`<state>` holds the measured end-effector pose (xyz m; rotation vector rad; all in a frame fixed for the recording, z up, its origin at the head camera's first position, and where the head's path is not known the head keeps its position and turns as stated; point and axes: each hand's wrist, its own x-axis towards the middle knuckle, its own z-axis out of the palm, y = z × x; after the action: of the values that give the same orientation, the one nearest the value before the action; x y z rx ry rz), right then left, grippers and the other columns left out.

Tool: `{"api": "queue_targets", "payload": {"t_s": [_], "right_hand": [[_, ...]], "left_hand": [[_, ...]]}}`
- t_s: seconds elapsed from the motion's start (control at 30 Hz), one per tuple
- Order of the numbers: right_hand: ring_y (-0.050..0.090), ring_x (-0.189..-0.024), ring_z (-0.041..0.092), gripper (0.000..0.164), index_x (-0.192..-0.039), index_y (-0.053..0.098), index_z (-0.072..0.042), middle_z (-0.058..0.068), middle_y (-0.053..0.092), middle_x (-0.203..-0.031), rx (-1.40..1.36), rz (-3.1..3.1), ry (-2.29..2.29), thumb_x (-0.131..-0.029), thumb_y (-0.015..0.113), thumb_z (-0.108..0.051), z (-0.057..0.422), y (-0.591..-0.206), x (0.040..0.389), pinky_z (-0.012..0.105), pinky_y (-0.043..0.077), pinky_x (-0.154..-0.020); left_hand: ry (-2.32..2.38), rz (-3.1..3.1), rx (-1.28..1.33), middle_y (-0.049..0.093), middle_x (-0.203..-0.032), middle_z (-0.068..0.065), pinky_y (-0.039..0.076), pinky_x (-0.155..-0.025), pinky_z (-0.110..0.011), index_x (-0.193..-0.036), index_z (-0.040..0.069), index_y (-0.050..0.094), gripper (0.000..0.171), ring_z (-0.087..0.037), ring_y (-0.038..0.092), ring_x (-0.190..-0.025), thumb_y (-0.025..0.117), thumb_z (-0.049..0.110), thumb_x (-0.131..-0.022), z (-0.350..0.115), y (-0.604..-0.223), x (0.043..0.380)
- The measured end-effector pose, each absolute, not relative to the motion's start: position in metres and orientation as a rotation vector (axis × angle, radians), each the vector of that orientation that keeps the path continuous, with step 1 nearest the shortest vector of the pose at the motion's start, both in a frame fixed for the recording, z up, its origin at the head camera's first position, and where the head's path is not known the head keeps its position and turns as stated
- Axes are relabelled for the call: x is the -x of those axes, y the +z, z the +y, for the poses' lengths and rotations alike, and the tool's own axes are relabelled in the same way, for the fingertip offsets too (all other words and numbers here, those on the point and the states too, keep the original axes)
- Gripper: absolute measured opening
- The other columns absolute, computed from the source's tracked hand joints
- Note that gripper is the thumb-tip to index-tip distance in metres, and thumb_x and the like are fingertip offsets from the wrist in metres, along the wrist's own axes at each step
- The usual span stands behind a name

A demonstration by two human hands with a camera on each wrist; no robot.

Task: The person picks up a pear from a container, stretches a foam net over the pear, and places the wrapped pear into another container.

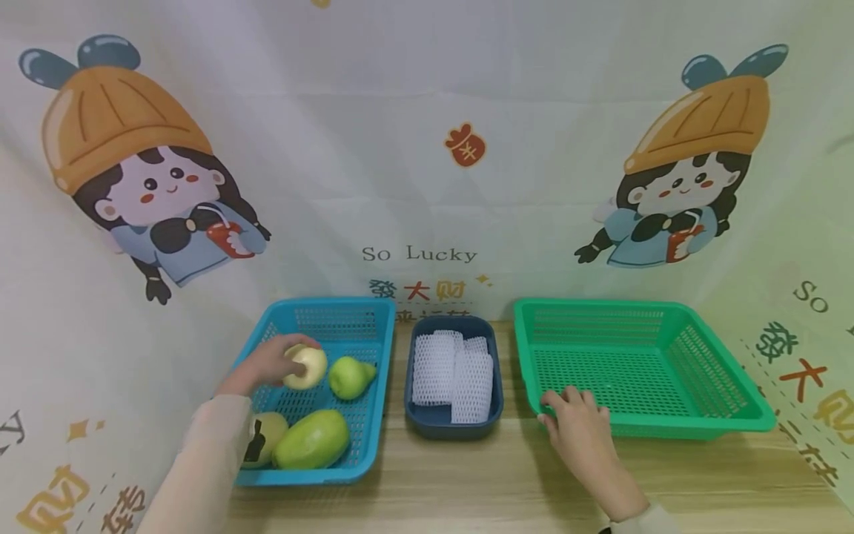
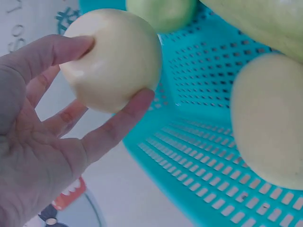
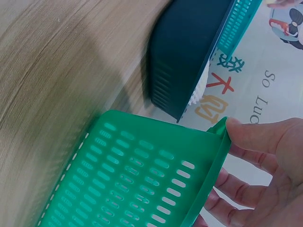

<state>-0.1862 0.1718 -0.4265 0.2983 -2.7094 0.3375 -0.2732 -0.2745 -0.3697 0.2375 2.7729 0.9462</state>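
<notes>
My left hand [image 1: 275, 361] pinches a round pale-yellow fruit [image 1: 308, 368] between thumb and fingers over the blue basket [image 1: 389, 371]. The left wrist view shows the fruit [image 2: 116, 59] gripped at its sides, with basket holes behind it. Lying in that basket are a green pear [image 1: 350, 378], a long green fruit like a mango [image 1: 312, 440] and a pale round fruit with a dark mark [image 1: 268, 437], partly behind my sleeve. My right hand [image 1: 579, 430] holds the near left corner of the green basket [image 1: 667, 423], thumb and fingers bent over its rim [image 3: 221, 137].
Between the baskets stands a small dark-blue bin [image 1: 455, 432] holding white foam net sleeves [image 1: 437, 368]. All three stand on a wood-grain table [image 1: 427, 489]. A printed cloth [image 1: 427, 185] hangs behind and along both sides.
</notes>
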Motion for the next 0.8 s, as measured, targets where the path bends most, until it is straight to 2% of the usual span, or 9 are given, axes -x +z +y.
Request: {"api": "queue_targets", "payload": {"t_s": [0.23,0.33,0.4,0.43,0.53,0.67,0.8], "right_hand": [[0.053,-0.079,0.028,0.021,-0.093,0.067,-0.013,0.008,0.060,-0.084,-0.295,-2.696,0.339,-0.075,0.075,-0.020,0.173,-0.426,0.186,0.036,0.039,-0.057],[0.053,-0.080,0.029,0.021,-0.093,0.067,-0.013,0.009,0.060,-0.084,-0.296,-2.698,0.344,-0.075,0.075,-0.020,0.173,-0.426,0.185,0.037,0.039,-0.058],[0.054,-0.080,0.029,0.020,-0.093,0.067,-0.013,0.009,0.061,-0.084,-0.295,-2.693,0.349,-0.076,0.075,-0.020,0.173,-0.426,0.186,0.037,0.038,-0.058],[0.053,-0.080,0.029,0.020,-0.093,0.067,-0.013,0.009,0.061,-0.084,-0.295,-2.692,0.354,-0.076,0.075,-0.019,0.173,-0.426,0.186,0.036,0.038,-0.058],[0.054,-0.081,0.030,0.020,-0.093,0.066,-0.012,0.010,0.061,-0.085,-0.290,-2.694,0.352,-0.076,0.074,-0.019,0.173,-0.425,0.186,0.037,0.038,-0.058],[0.054,-0.084,0.031,0.020,-0.094,0.066,-0.013,0.009,0.060,-0.085,-0.283,-2.718,0.350,-0.077,0.073,-0.020,0.172,-0.425,0.186,0.039,0.039,-0.059],[0.055,-0.085,0.032,0.020,-0.095,0.066,-0.014,0.010,0.060,-0.086,-0.279,-2.726,0.345,-0.078,0.073,-0.020,0.172,-0.426,0.186,0.040,0.041,-0.060]], "left_hand": [[1.059,2.722,-0.387,0.040,-0.136,-0.025,0.052,-0.061,-0.034,-0.127,0.009,0.055,0.043,-0.020,0.057,-0.079,0.062,0.006,-0.084,-0.255,-0.353,0.265],[1.124,2.667,-0.486,0.039,-0.139,-0.022,0.053,-0.063,-0.034,-0.127,0.009,0.055,0.043,-0.021,0.060,-0.075,0.063,0.005,-0.085,-0.241,-0.347,0.257],[1.145,2.638,-0.557,0.040,-0.139,-0.020,0.053,-0.064,-0.034,-0.127,0.010,0.055,0.043,-0.021,0.060,-0.079,0.064,0.006,-0.085,-0.229,-0.343,0.251],[1.152,2.627,-0.585,0.041,-0.138,-0.018,0.053,-0.064,-0.035,-0.126,0.012,0.056,0.043,-0.022,0.060,-0.081,0.064,0.007,-0.085,-0.223,-0.343,0.248],[1.138,2.629,-0.702,0.047,-0.134,-0.013,0.051,-0.077,-0.041,-0.124,0.016,0.058,0.042,-0.025,0.056,-0.101,0.067,0.009,-0.083,-0.203,-0.342,0.239],[1.124,2.626,-0.816,0.052,-0.130,-0.006,0.041,-0.095,-0.049,-0.121,0.020,0.060,0.043,-0.028,0.043,-0.122,0.069,0.009,-0.081,-0.179,-0.344,0.226],[1.119,2.577,-0.914,0.052,-0.130,-0.005,0.041,-0.095,-0.048,-0.120,0.021,0.061,0.043,-0.027,0.044,-0.122,0.070,0.008,-0.079,-0.155,-0.352,0.215]]}}
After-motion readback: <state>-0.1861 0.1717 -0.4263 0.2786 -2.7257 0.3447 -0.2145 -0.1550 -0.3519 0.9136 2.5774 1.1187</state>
